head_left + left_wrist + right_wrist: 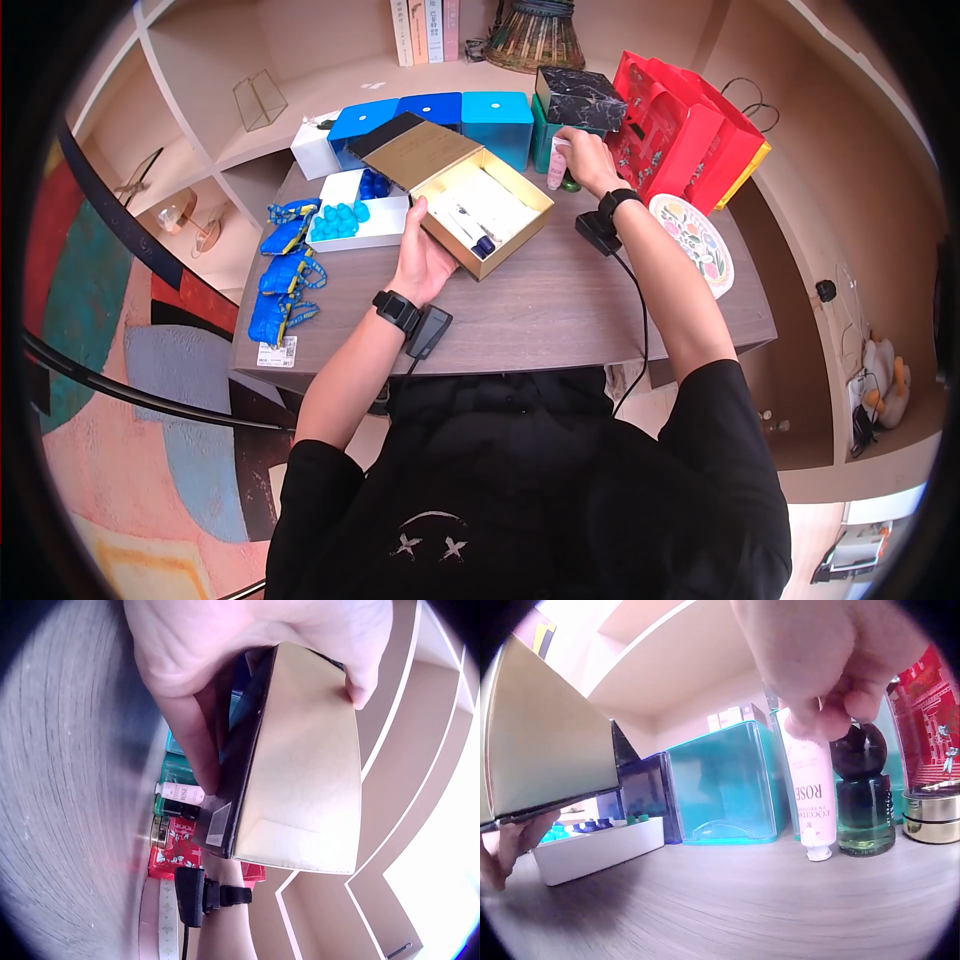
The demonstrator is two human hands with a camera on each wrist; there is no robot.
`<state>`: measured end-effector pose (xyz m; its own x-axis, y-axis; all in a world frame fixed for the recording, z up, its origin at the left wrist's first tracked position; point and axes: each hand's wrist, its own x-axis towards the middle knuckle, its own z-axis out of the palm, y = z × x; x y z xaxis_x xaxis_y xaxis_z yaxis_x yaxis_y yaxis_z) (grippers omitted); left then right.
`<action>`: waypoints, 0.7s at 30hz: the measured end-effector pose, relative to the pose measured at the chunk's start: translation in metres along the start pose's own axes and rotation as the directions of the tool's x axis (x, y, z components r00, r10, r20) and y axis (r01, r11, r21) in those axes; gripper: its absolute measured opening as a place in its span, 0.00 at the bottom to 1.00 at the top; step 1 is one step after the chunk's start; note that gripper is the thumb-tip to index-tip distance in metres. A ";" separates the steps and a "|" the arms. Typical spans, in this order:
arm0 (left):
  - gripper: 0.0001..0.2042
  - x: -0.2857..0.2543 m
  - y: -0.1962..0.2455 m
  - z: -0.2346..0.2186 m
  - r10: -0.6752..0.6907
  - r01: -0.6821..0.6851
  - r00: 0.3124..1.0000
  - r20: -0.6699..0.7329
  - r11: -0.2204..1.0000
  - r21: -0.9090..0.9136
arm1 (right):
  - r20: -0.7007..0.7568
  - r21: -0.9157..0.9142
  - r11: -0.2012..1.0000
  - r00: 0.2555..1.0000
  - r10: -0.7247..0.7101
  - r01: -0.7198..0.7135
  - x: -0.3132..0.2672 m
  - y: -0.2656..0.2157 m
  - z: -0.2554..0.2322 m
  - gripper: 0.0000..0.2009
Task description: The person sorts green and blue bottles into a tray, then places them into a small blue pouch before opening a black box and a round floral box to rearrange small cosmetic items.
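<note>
My left hand (424,262) grips the near-left side of an open gold box (487,262), tilted above the table, with a dark blue capped item (484,246) inside. In the left wrist view the fingers spread under its dark base (238,769) and the thumb lies on its gold side. My right hand (590,160) pinches the upper end of a pink tube (556,165), cap down. In the right wrist view the tube (810,787) stands beside a green bottle with a dark round cap (866,817); whether its cap touches the table cannot be told.
Blue and teal boxes (497,120) line the back. A white tray (385,225) with turquoise pieces and blue pouches (285,270) lie left. Red bags (665,125), a black marbled box (580,97) and a floral plate (695,240) stand right. A gold-lidded jar (932,817) sits beside the bottle.
</note>
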<state>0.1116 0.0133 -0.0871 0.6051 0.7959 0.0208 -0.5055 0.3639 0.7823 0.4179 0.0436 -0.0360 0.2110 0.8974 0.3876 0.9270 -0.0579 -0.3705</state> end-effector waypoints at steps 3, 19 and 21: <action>0.43 0.001 -0.001 -0.001 0.002 -0.002 1.000 -0.004 1.000 -0.009 | 0.007 -0.036 0.999 1.000 -0.018 0.019 0.000 0.000 -0.002 0.12; 0.42 0.000 0.000 0.000 -0.004 0.004 1.000 0.003 1.000 -0.011 | 0.017 -0.036 0.999 0.999 -0.036 0.037 0.003 0.003 -0.005 0.12; 0.43 0.000 0.000 0.001 -0.002 0.002 1.000 0.002 1.000 -0.009 | 0.015 0.010 0.999 0.999 -0.047 0.047 0.006 0.005 -0.002 0.12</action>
<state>0.1117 0.0132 -0.0864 0.6074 0.7941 0.0203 -0.5097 0.3700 0.7767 0.4248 0.0479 -0.0334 0.1624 0.9055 0.3920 0.9327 -0.0113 -0.3603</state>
